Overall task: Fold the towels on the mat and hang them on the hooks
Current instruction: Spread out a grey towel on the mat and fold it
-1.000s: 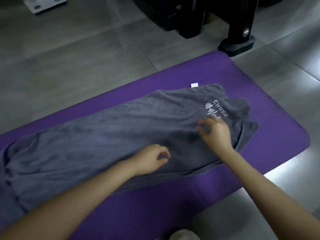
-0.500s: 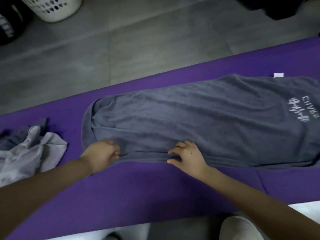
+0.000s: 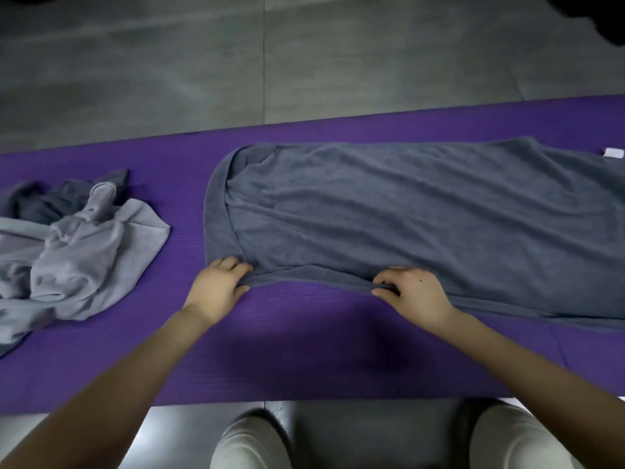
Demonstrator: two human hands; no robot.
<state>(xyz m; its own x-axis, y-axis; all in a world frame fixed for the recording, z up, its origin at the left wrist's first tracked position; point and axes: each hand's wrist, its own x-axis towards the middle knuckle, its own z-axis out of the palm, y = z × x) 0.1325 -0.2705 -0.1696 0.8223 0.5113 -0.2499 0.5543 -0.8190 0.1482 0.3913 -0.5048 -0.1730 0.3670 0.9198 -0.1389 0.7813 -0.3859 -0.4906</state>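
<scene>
A long dark grey towel (image 3: 406, 211) lies spread lengthwise on the purple mat (image 3: 304, 346), running off the right edge of the view. My left hand (image 3: 216, 289) pinches the towel's near left corner. My right hand (image 3: 411, 292) pinches the near edge further right, thumb under the hem. A crumpled light grey towel (image 3: 84, 258) lies on the mat at the left, with a darker towel (image 3: 44, 204) bunched behind it. No hooks are in view.
Grey tiled floor (image 3: 236, 62) stretches beyond the mat. A white label (image 3: 614, 153) sticks out at the towel's far right edge. My knees in light trousers (image 3: 250, 445) are at the mat's near edge. Something dark (image 3: 598, 15) sits at the top right corner.
The view swung left along the towel. Both hands left the logo end and moved to the near edge at the left end, where they now pinch the hem.
</scene>
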